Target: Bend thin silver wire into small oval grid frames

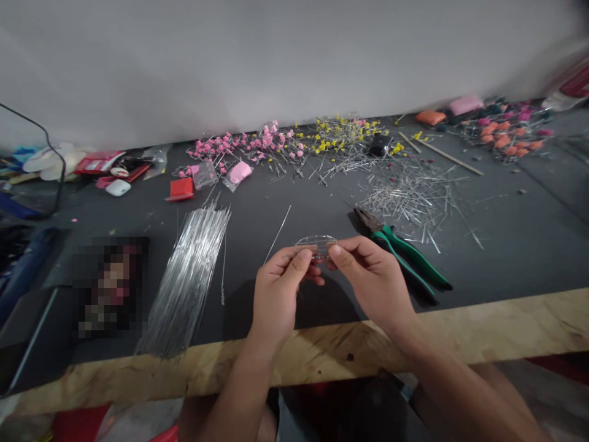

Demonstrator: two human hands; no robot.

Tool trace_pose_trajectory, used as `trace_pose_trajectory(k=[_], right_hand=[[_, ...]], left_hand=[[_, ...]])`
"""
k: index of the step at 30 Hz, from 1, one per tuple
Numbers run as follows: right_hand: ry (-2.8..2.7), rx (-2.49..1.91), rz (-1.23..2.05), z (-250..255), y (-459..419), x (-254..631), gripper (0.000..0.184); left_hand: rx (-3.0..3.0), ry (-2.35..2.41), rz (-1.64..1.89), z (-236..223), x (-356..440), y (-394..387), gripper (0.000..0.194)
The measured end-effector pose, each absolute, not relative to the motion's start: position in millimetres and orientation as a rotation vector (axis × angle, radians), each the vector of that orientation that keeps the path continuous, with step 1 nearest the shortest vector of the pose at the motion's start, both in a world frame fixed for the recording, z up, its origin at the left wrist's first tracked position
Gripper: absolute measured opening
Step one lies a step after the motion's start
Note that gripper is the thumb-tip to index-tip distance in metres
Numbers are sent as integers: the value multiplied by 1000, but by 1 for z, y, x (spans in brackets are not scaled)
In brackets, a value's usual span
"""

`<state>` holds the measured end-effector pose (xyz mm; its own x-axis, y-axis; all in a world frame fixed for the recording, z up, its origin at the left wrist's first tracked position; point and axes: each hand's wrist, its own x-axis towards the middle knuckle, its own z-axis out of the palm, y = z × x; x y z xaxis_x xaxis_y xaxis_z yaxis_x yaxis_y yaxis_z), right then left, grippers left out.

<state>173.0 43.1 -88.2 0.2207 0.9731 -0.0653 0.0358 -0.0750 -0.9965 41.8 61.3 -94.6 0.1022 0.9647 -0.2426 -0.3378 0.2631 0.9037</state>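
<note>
Nearest the camera, the person's two bare forearms (243, 380) reach over the raw, pale wooden front edge (506, 319) of a dark grey tabletop (317, 184). The left hand (276, 288) and the right hand (375, 276) come close together but do not clasp; between them is a small, silvery, curved piece of thin wire (315, 237). Thumb and fingers of the left pinch its left end, those of the right its right end, and its bowed side arches away from the person. The fingertips hide part of it, so its full shape cannot be told.

Just beyond the right hand lies a pair of pliers with dark metal jaws and green-and-black handles (389, 236), the head pointing away to the left. Past it spreads a loose heap of short silvery wires (409, 193). To the left of the hands, a thick sheaf of long, straight silvery wires (188, 276) slants across the table, with a single wire twisted at its near end (223, 291) just beside it.

Along the pale grey wall (276, 55) lie pink-tipped wire stems (248, 144), yellow-tipped wire stems (343, 132) and, farther right, a cluster of orange-topped stems (508, 138).
</note>
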Motion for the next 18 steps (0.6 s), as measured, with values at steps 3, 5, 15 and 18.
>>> trace_pose_trajectory(k=[3, 5, 15, 18], right_hand=[[-1033, -1382, 1078, -88, 43, 172, 13], [-1023, -1378, 1079, -88, 43, 172, 12], [-1011, -1357, 1089, -88, 41, 171, 12], [-1013, -1355, 1090, -89, 42, 171, 14]], left_hand=[[788, 1024, 1132, -94, 42, 61, 12], [789, 1013, 1138, -94, 42, 61, 11], [803, 990, 1135, -95, 41, 61, 11], [799, 984, 1139, -95, 40, 61, 10]])
